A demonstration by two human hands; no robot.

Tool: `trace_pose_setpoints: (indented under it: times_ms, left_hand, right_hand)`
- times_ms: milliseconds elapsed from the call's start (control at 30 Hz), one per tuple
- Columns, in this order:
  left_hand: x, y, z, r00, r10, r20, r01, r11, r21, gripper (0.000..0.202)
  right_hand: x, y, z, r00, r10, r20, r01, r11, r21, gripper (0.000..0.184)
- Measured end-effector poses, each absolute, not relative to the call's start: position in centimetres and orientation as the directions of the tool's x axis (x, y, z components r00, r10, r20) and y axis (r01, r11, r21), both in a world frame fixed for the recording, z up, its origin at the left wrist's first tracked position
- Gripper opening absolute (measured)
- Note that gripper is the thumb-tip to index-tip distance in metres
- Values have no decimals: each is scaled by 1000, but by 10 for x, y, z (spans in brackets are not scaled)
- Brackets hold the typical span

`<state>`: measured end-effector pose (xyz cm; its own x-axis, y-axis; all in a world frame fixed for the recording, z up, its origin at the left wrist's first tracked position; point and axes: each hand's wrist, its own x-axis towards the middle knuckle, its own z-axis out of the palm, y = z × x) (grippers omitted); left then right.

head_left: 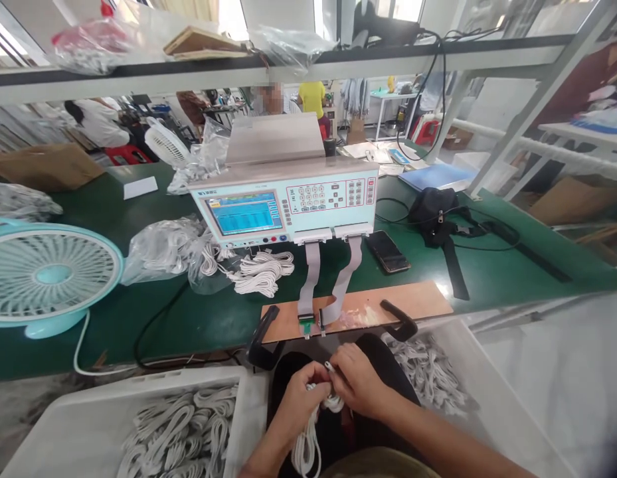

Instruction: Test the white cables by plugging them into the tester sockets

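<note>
Over my lap, my left hand is closed around a coiled white cable, whose loops hang down below the fingers. Beside it, touching or nearly so, my right hand pinches the same cable close to its white plug end. Just beyond my hands, two small connectors stick out at the front edge of an orange-brown board. Grey ribbon cables run from them up to a white tester with a lit blue screen.
Black clamps grip the board's ends. Bins of coiled white cables stand at left and right. A light-blue fan, bagged cables, a phone and a black bag lie on the green table. A shelf crosses above.
</note>
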<state>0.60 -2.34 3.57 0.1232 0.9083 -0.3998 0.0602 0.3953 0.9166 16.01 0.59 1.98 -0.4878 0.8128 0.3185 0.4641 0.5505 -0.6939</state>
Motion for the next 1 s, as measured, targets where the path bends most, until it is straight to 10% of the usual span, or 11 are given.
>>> trace_pose_setpoints:
  times_ms: [200, 467, 700, 1000]
  left_hand:
    - [7, -14, 37, 210, 856, -473, -149, 506, 850, 27]
    - [6, -13, 22, 36, 804, -594, -529, 519, 671, 26]
    - [11, -12, 17, -144, 880, -452, -301, 396, 868, 30]
    - [-13, 0, 28, 114, 947, -299, 118, 286, 951, 31]
  right_hand:
    - [148, 21, 14, -256, 967, 17, 126, 51, -991, 24]
    - [135, 25, 11, -234, 970, -66, -25, -74, -997, 26]
    - [132, 26, 11, -192, 978, -85, -69, -100, -993, 27]
    - [126, 29, 30, -224, 900, -374, -277, -427, -861, 31]
